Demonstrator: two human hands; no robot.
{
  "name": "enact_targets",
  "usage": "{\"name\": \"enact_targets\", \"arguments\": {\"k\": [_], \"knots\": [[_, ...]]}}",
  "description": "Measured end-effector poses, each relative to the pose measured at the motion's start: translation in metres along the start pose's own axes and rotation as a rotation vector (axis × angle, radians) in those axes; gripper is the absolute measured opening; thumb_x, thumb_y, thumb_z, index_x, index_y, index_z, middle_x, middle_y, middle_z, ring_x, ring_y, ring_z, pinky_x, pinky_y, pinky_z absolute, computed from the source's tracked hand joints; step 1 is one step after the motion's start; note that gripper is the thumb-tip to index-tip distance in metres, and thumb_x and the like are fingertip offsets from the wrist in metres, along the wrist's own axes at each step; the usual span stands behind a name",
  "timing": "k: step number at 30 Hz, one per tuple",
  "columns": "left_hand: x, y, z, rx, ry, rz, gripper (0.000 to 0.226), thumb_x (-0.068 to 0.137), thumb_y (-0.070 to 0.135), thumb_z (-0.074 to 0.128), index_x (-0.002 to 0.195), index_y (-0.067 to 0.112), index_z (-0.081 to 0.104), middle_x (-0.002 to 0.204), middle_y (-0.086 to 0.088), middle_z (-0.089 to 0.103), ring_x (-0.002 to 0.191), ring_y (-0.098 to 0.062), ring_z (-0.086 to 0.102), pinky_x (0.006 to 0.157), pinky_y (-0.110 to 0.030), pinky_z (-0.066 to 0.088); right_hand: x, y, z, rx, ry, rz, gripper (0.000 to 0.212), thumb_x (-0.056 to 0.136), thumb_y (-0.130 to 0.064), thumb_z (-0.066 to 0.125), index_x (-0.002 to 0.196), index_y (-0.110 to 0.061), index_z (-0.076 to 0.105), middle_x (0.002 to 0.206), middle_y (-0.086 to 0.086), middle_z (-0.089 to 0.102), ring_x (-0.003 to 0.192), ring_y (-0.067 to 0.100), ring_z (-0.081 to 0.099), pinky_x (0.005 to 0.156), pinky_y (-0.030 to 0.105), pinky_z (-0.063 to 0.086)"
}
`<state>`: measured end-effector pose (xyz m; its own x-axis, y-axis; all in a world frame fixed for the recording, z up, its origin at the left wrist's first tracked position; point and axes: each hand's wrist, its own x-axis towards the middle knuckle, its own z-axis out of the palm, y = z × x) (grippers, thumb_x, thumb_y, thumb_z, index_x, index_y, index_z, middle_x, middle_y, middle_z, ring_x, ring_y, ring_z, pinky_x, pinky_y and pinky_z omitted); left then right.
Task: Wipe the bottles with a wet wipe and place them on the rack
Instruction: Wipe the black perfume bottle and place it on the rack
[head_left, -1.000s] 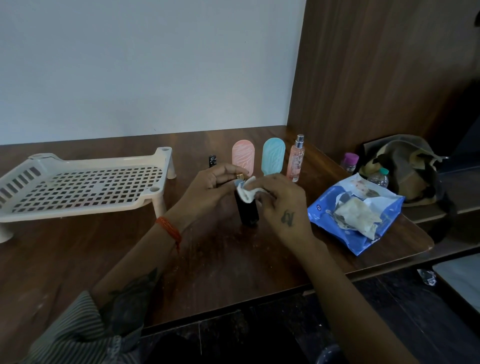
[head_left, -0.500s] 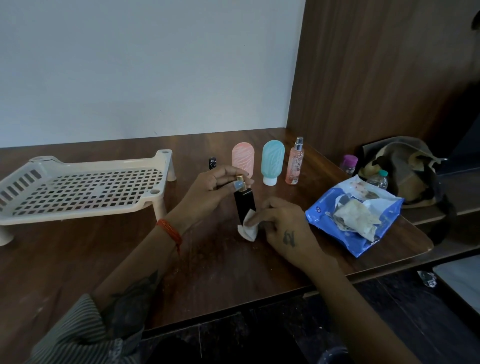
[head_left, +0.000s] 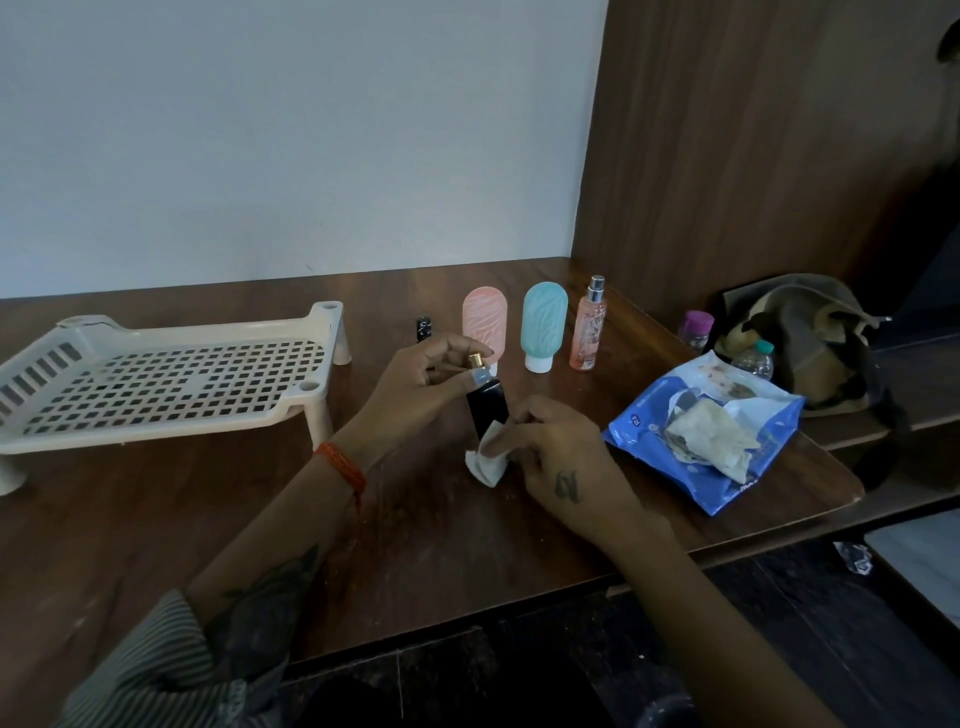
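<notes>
Wiping the first bottle is where you are: your left hand pinches the black bottle by its gold-capped neck, holding it tilted just above the table, while your right hand grips the wet wipe against the bottle's lower end. The rack, far left, carries no bottle, so nothing is placed yet. Left to clean, by my reading: the pink bottle, the teal bottle, the spray bottle and a small dark bottle, all standing beyond your hands. The wipe packet lies open at right.
</notes>
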<state>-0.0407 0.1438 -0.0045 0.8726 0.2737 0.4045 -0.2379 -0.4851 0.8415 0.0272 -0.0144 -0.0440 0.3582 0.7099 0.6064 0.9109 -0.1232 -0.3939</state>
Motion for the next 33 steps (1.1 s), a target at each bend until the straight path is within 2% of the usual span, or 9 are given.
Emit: {"name": "enact_targets", "arguments": {"k": [2, 6, 10, 16, 20, 23, 26, 29, 33], "knots": [[0.001, -0.002, -0.002, -0.006, 0.020, -0.008, 0.022, 0.086, 0.006, 0.063, 0.107, 0.010, 0.063, 0.102, -0.009, 0.069, 0.096, -0.019, 0.065, 0.089, -0.030, 0.050, 0.000, 0.003, -0.001, -0.058, 0.027, -0.019, 0.020, 0.055, 0.013, 0.063, 0.069, 0.002, 0.071, 0.069, 0.019, 0.065, 0.073, 0.015, 0.053, 0.054, 0.020, 0.053], [0.001, -0.001, -0.002, -0.016, 0.014, 0.003, 0.022, 0.085, 0.005, 0.063, 0.105, 0.013, 0.064, 0.100, -0.006, 0.069, 0.092, -0.012, 0.066, 0.086, -0.024, 0.051, -0.005, -0.015, -0.015, -0.067, 0.096, 0.025, 0.024, 0.073, -0.010, 0.051, 0.080, -0.009, 0.073, 0.083, 0.005, 0.065, 0.080, 0.008, 0.053, 0.074, 0.012, 0.039], [0.000, -0.001, -0.003, -0.017, 0.014, 0.012, 0.023, 0.086, 0.004, 0.062, 0.107, 0.014, 0.064, 0.102, -0.008, 0.069, 0.095, -0.015, 0.065, 0.086, -0.022, 0.051, -0.006, -0.016, -0.018, -0.078, -0.141, 0.119, 0.027, 0.077, 0.006, 0.057, 0.090, -0.012, 0.073, 0.093, 0.009, 0.063, 0.087, 0.021, 0.057, 0.073, 0.022, 0.040], [0.001, 0.000, -0.005, 0.013, 0.013, 0.013, 0.022, 0.087, 0.006, 0.061, 0.107, 0.013, 0.064, 0.102, -0.003, 0.069, 0.095, -0.013, 0.065, 0.086, -0.019, 0.050, 0.005, -0.017, -0.033, 0.088, 0.337, 0.200, 0.022, 0.077, 0.005, 0.063, 0.089, -0.011, 0.073, 0.087, 0.004, 0.065, 0.078, 0.000, 0.052, 0.074, 0.007, 0.041], [0.000, -0.002, -0.004, -0.010, 0.003, 0.035, 0.024, 0.088, 0.007, 0.060, 0.111, 0.006, 0.065, 0.106, -0.008, 0.070, 0.098, -0.020, 0.066, 0.090, -0.028, 0.051, 0.034, -0.020, -0.005, -0.117, 0.552, 0.651, 0.029, 0.069, -0.018, 0.080, 0.093, -0.006, 0.067, 0.081, 0.002, 0.070, 0.074, 0.000, 0.063, 0.082, 0.010, 0.041], [-0.001, -0.001, -0.006, -0.029, -0.002, 0.029, 0.023, 0.088, 0.004, 0.059, 0.110, 0.006, 0.065, 0.104, -0.005, 0.070, 0.095, -0.014, 0.066, 0.087, -0.025, 0.052, 0.024, -0.022, 0.001, -0.027, 0.306, 0.242, 0.015, 0.078, -0.005, 0.068, 0.091, -0.009, 0.073, 0.091, 0.007, 0.073, 0.082, 0.017, 0.068, 0.085, 0.010, 0.042], [0.000, 0.003, -0.009, -0.045, -0.053, 0.026, 0.024, 0.087, 0.001, 0.058, 0.108, 0.012, 0.062, 0.099, 0.003, 0.069, 0.091, -0.003, 0.065, 0.082, -0.014, 0.049, 0.023, -0.018, -0.011, 0.050, 0.309, 0.239, 0.019, 0.083, -0.003, 0.062, 0.096, -0.012, 0.073, 0.096, 0.004, 0.072, 0.087, 0.012, 0.066, 0.085, 0.017, 0.048], [0.000, 0.005, -0.009, -0.080, -0.073, 0.004, 0.024, 0.087, 0.004, 0.058, 0.105, 0.018, 0.063, 0.091, 0.016, 0.072, 0.091, -0.001, 0.066, 0.079, -0.011, 0.048, 0.028, -0.019, -0.012, 0.060, 0.441, 0.274, 0.020, 0.082, -0.002, 0.064, 0.098, -0.012, 0.072, 0.097, 0.001, 0.072, 0.087, 0.000, 0.059, 0.080, 0.005, 0.043], [-0.004, 0.008, -0.006, -0.134, -0.056, 0.013, 0.022, 0.082, 0.016, 0.061, 0.104, 0.017, 0.066, 0.099, 0.004, 0.071, 0.092, -0.008, 0.066, 0.078, -0.016, 0.050, 0.025, -0.017, -0.001, -0.032, 0.420, 0.207, 0.017, 0.080, -0.004, 0.066, 0.094, -0.013, 0.073, 0.092, 0.001, 0.072, 0.084, 0.001, 0.058, 0.085, 0.005, 0.041]]}}
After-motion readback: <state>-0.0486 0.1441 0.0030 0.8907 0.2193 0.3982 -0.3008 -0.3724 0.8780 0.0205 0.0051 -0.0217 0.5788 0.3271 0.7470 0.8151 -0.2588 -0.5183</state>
